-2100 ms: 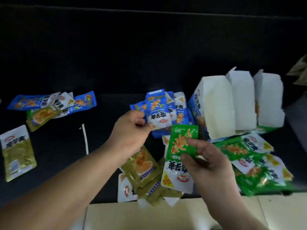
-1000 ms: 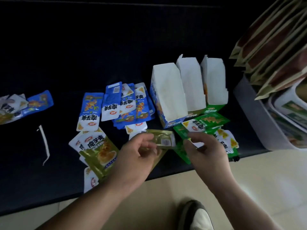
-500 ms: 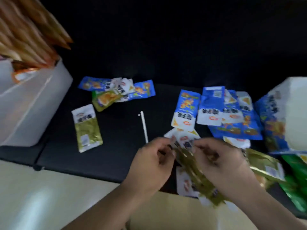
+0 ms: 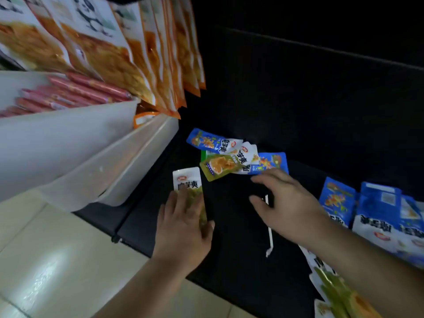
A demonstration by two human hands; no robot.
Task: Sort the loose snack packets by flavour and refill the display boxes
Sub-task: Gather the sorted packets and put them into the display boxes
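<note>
An olive-green packet with a white top (image 4: 187, 182) lies on the dark surface, and my left hand (image 4: 183, 228) rests flat on its lower half. My right hand (image 4: 286, 203) hovers open, fingers spread, just below a small mixed heap: an olive packet (image 4: 219, 166), two blue packets (image 4: 207, 141) (image 4: 270, 162) and white-backed ones. A row of blue packets (image 4: 376, 210) lies at the right. Olive packets (image 4: 337, 292) sit under my right forearm. The display boxes are out of view.
A white bin (image 4: 75, 171) at the left holds orange snack bags (image 4: 110, 53) and red sausage sticks (image 4: 75, 90). A thin white strip (image 4: 269, 235) lies on the dark surface beside my right wrist. Pale floor tiles (image 4: 57, 260) run along the front edge.
The view has swung left, away from the boxes. Both hands let go of the olive packets they held and reached left: the left now lies on the lone olive packet, the right nears the mixed heap.
</note>
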